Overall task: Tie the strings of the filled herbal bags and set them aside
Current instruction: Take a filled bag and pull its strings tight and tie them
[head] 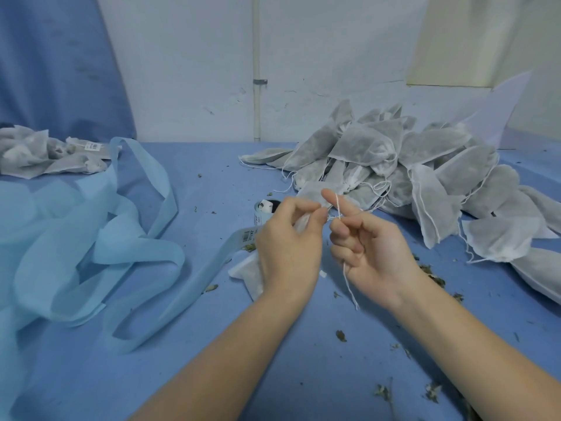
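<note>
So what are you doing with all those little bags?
A person is tying up a small white mesh bag of dried herbs. The left hand grips the bag's neck, and the right hand pinches its thin white string, looped over the pointing finger. The knot isn't finished yet. A big heap of filled bags sits behind on the blue table.

Grey-white mesh bags point(394, 165), white string point(349, 281), pale blue ribbon point(100, 238), darker blue desk point(212, 344), greenish herb crumbs point(341, 335)
</note>
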The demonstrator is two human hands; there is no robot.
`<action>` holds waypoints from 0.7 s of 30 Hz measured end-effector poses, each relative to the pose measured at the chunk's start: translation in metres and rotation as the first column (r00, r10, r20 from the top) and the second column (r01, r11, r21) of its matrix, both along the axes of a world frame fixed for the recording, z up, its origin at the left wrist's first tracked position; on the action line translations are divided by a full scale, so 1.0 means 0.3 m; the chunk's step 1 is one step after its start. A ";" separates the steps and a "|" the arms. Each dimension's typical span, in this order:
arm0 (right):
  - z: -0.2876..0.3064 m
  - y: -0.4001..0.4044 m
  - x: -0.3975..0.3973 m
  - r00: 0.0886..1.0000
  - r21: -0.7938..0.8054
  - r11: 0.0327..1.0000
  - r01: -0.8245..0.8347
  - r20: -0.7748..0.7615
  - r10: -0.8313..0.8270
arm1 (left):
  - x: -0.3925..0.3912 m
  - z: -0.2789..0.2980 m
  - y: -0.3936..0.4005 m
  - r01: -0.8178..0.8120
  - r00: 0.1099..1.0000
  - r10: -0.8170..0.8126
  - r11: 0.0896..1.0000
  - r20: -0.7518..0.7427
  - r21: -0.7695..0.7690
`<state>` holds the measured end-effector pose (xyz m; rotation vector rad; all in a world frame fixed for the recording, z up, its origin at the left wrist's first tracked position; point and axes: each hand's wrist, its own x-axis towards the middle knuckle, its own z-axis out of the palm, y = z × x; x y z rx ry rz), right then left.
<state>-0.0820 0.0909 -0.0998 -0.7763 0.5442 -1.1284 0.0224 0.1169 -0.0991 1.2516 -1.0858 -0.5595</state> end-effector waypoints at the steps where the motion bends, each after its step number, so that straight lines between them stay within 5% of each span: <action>1: -0.003 -0.001 0.002 1.000 -0.001 1.000 0.006 0.007 -0.006 | 0.000 -0.001 0.000 0.012 1.000 -0.012 1.000 0.014 0.004; 5: -0.005 -0.004 -0.010 0.960 -0.146 0.988 0.056 -0.264 -0.093 | 0.005 -0.010 -0.007 0.097 0.987 -0.103 0.994 0.121 0.053; 7: -0.002 -0.001 -0.015 0.876 -0.266 0.960 0.082 -0.441 -0.197 | 0.007 -0.011 -0.005 0.133 0.976 -0.141 0.989 0.164 0.058; 11: 0.005 0.007 -0.013 0.777 -0.351 0.935 0.058 -0.572 -0.263 | 0.010 -0.009 -0.007 0.149 0.973 -0.162 0.985 0.162 0.089; 14: -0.001 0.016 -0.011 0.618 -0.471 0.882 0.010 -0.690 -0.376 | 0.005 -0.007 -0.011 0.108 0.975 -0.131 0.985 0.179 0.133; 18: -0.022 0.022 -0.002 0.371 -0.677 0.735 -0.027 -0.690 -0.622 | -0.003 -0.002 -0.013 0.079 0.971 -0.110 0.985 0.211 0.150; 21: -0.030 0.026 0.010 0.319 -0.740 0.673 -0.008 -0.640 -0.699 | -0.002 -0.001 -0.015 0.093 0.979 -0.121 0.981 0.161 0.173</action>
